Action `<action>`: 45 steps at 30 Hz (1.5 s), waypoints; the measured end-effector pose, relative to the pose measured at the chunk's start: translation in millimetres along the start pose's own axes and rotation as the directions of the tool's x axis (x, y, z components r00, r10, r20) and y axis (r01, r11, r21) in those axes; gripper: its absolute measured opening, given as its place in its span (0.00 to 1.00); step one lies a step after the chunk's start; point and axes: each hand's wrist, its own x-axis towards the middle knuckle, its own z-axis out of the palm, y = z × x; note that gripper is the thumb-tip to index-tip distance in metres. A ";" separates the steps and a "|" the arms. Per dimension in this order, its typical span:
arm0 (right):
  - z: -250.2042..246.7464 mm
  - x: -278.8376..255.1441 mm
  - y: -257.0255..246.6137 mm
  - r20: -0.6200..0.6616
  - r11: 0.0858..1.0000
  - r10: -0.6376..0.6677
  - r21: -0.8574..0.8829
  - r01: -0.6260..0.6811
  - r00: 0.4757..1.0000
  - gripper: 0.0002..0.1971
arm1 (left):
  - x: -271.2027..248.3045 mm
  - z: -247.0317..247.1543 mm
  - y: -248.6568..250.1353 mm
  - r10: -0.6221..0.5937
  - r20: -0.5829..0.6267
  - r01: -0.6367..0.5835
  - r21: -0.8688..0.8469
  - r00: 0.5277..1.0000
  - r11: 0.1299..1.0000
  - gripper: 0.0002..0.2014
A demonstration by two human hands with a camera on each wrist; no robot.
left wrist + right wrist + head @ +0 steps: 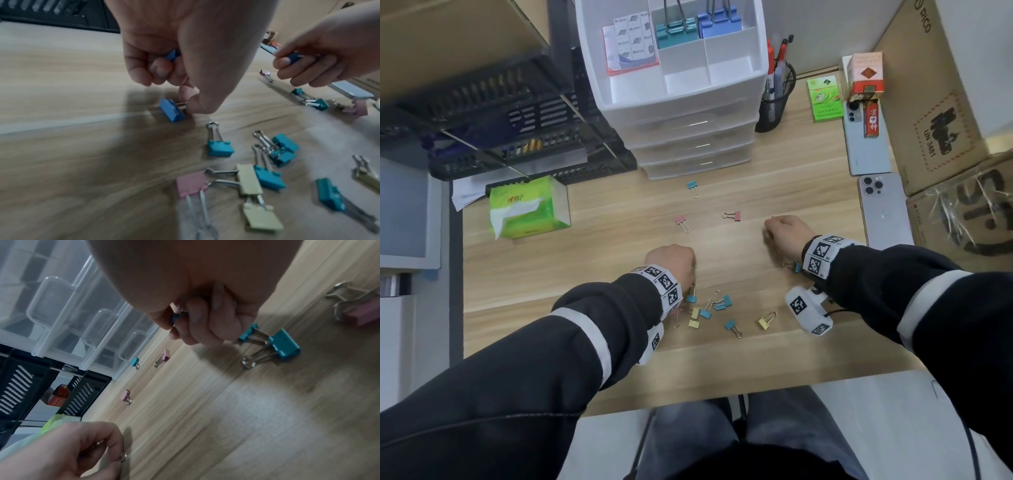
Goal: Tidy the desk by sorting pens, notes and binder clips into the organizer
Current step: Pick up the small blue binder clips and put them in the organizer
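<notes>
Both hands hover low over the wooden desk (592, 274). My left hand (671, 260) keeps one blue binder clip (172, 55) tucked in its curled fingers, while thumb and forefinger pinch the wire handle of another blue clip (171, 112) that lies on the desk. My right hand (780, 231) is curled round a small blue clip (175, 318). Several loose clips (709, 308) in teal, yellow and pink lie by my left wrist. Two teal clips (283, 345) sit beside my right hand. The white drawer organizer (681, 102) stands behind, its top tray holding notes (630, 41) and large clips (698, 27).
Two pink clips (681, 222) (732, 216) and a teal one (692, 186) lie before the organizer. A mesh pen cup (774, 102) stands right of it. Two phones (883, 209) and cardboard boxes (935, 102) line the right edge. Black trays (500, 113) and a tissue pack (527, 209) are at left.
</notes>
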 end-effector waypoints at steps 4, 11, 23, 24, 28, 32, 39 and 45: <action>2.7 0.8 2.0 0.005 1.000 0.000 -0.020 0.000 1.000 0.16 | -2.8 -0.1 -2.0 -0.048 -0.050 0.048 -0.007 0.998 0.999 0.12; 3.0 -0.8 5.5 -0.011 0.999 0.037 -0.020 -0.037 0.999 0.17 | -11.2 -4.4 -12.2 -0.093 -0.053 0.087 -0.113 0.994 0.990 0.22; 4.4 -8.0 3.8 -0.013 0.999 0.031 -0.018 -0.032 0.999 0.17 | -12.9 -6.6 -16.9 -0.053 -0.015 0.051 -0.119 0.998 0.992 0.10; 5.1 -8.7 3.8 -0.012 0.999 0.036 -0.002 -0.036 0.999 0.16 | -13.5 -8.1 -16.0 -0.050 -0.009 0.049 -0.120 0.999 0.992 0.05; 2.2 -12.2 -4.5 0.094 0.986 0.137 0.084 -0.145 0.986 0.17 | -16.4 -18.9 -8.1 -0.037 -0.007 0.034 -0.270 0.999 0.962 0.07; -2.2 -18.4 -13.4 0.334 0.777 0.430 0.337 -0.532 0.839 0.13 | -17.7 -44.0 9.7 0.113 -0.102 -0.148 -0.479 0.988 0.865 0.10; 7.9 -41.7 -44.1 0.609 0.622 0.197 0.528 -0.578 0.769 0.16 | -29.6 -104.7 45.9 0.274 -0.243 -0.357 -0.432 0.930 0.828 0.13; 8.4 -58.7 -67.4 0.582 0.475 0.047 0.702 -0.531 0.812 0.19 | -42.2 -127.6 45.6 0.312 -0.245 -0.388 -0.395 0.918 0.833 0.12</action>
